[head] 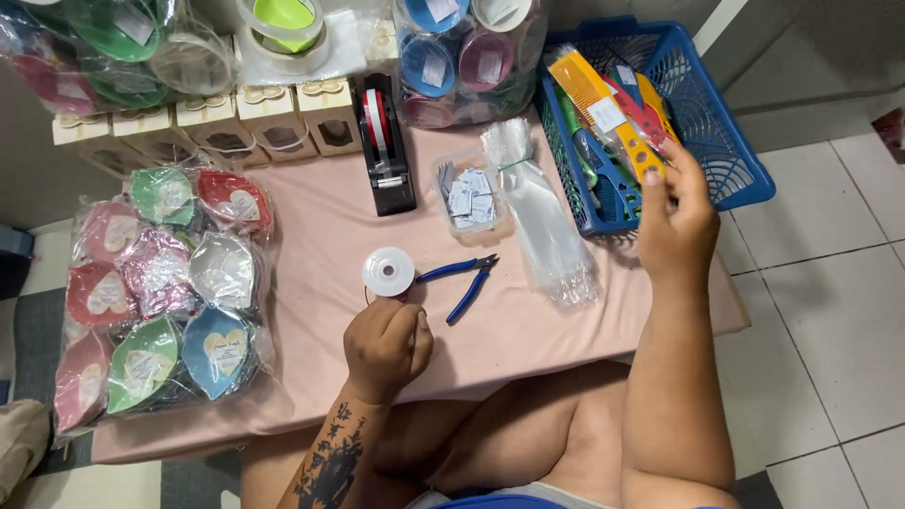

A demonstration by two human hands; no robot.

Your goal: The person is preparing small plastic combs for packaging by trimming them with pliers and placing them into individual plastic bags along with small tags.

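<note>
Nearest the lens, the left hand is seen at lower centre, its fingers curled shut just below a white spool; whether anything is pinched cannot be told. Blue-handled pliers lie just right of the spool on the pink-covered table. At upper right, a yellow comb is pinched by the right hand over the blue basket. Clear bags lie between pliers and basket, and a black tape dispenser stands above.
</note>
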